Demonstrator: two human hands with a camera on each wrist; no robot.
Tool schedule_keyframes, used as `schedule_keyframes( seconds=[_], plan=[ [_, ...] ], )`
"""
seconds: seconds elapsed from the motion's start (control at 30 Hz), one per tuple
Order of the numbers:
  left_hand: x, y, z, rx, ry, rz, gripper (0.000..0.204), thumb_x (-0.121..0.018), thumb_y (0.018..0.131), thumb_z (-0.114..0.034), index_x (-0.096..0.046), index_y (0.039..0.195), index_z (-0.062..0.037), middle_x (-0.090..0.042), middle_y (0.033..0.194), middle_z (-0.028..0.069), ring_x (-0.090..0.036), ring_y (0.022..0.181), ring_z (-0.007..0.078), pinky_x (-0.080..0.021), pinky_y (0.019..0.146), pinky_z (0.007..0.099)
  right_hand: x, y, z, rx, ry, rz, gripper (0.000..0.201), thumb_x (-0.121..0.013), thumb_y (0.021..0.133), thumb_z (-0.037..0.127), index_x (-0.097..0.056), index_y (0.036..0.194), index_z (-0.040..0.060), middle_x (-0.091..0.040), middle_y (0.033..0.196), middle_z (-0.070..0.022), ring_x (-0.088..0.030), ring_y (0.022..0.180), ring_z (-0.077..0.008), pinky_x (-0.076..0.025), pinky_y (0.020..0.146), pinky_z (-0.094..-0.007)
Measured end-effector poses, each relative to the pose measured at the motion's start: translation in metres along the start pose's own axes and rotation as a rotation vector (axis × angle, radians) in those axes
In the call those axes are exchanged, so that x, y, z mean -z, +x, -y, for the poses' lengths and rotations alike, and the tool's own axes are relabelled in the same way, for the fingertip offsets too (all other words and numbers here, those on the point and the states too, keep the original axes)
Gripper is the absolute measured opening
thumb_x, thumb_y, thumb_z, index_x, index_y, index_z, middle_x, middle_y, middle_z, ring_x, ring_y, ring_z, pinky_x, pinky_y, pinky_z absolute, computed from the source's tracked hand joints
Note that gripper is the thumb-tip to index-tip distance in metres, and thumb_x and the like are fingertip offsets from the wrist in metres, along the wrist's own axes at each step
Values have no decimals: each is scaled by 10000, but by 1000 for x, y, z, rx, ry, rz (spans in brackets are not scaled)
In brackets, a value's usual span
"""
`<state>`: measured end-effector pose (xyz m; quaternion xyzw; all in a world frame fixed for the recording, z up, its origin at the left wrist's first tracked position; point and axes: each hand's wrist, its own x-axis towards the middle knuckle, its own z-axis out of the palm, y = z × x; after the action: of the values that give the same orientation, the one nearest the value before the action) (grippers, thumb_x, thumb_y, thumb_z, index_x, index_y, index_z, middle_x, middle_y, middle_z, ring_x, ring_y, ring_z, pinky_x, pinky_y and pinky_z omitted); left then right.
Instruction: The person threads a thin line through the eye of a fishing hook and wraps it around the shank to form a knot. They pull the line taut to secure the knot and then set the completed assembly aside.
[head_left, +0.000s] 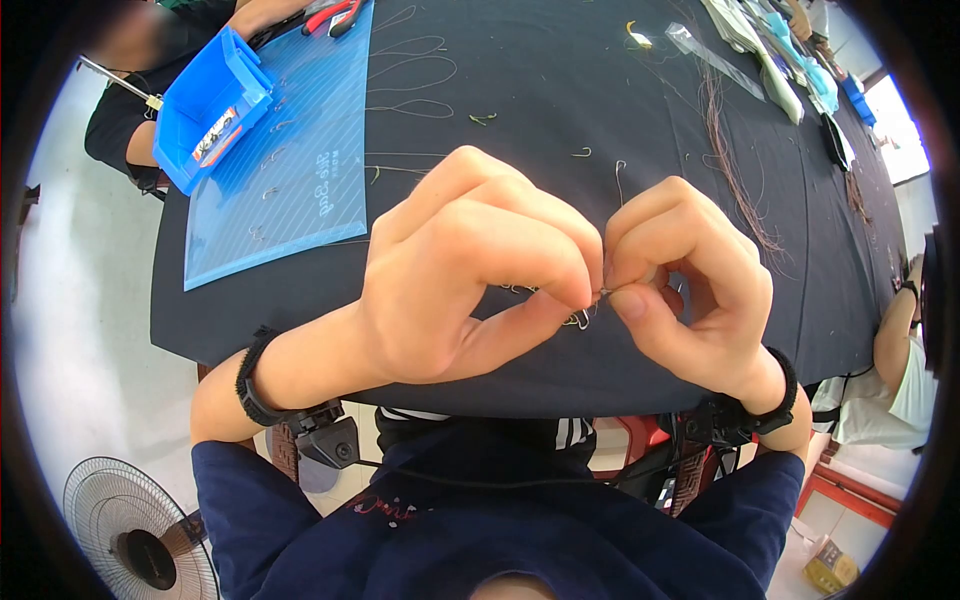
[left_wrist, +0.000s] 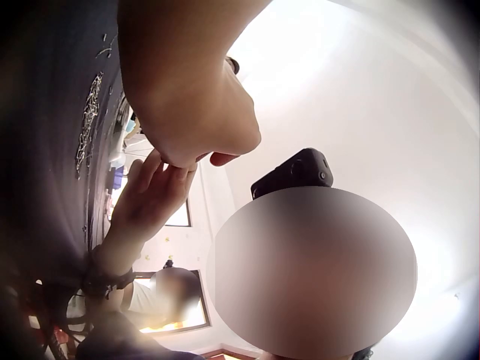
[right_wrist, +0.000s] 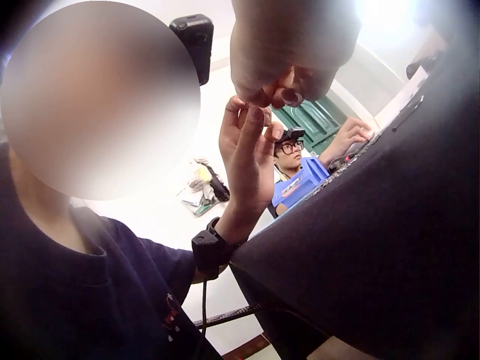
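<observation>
In the head view my left hand (head_left: 470,265) and right hand (head_left: 690,285) meet fingertip to fingertip over the black table. Thumb and forefinger of each pinch a tiny piece of thin line (head_left: 602,292), nearly all hidden by the fingers; I cannot tell its exact shape. Small fish hooks (head_left: 580,320) show on the cloth just below the fingertips. Beyond the right knuckles is a hook on a thin strand (head_left: 620,170), and a loose hook (head_left: 582,152) lies left of it. Both wrist views show the left hand (left_wrist: 191,112) and right hand (right_wrist: 296,52) joined at the fingertips.
To the left, a blue ruled sheet (head_left: 335,110) bears several hooks, with looped lines (head_left: 420,75) reaching off its edge. A blue bin (head_left: 245,70) and red-handled pliers (head_left: 340,18) are there. Brown strands (head_left: 735,180) and a clear strip (head_left: 715,62) lie right. Other people sit around.
</observation>
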<state>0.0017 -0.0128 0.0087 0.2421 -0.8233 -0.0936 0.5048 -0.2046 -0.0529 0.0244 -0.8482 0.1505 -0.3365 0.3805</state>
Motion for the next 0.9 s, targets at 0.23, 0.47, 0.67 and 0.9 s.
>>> schedule_keyframes(
  seconds=[0.23, 0.47, 0.67, 0.9],
  plan=[
    [-1, -1, 0, 6, 0, -17, 494, -742, 629, 98, -459, 959, -137, -645, 829, 56, -525, 703, 156, -392, 645, 252, -1, -4, 0, -80, 56, -92, 111, -610, 836, 90, -563, 864, -6, -535, 885, -106, -456, 629, -80, -356, 526, -191],
    [-1, 0, 0, -1, 11, -11, 503, -738, 622, 113, -452, 946, -143, -646, 822, 55, -527, 686, 151, -390, 640, 250, 3, -1, 1, -38, 11, -10, 123, -621, 827, 91, -570, 877, -10, -536, 889, -104, -454, 627, -79, -349, 517, -187],
    [-2, 0, -2, 10, 10, -20, 503, -730, 617, 114, -442, 939, -144, -644, 814, 56, -526, 673, 150, -381, 643, 258, 2, 0, 0, -16, -2, 32, 111, -634, 792, 57, -569, 852, -10, -544, 871, -95, -439, 597, -67, -317, 475, -180],
    [0, 1, -1, 5, -1, 2, 485, -705, 623, 98, -428, 941, -142, -637, 792, 54, -519, 664, 145, -365, 641, 262, 2, -2, 2, -91, 49, -11, 90, -598, 814, 49, -544, 844, -16, -529, 862, -96, -453, 634, -77, -344, 501, -181]
  ],
)
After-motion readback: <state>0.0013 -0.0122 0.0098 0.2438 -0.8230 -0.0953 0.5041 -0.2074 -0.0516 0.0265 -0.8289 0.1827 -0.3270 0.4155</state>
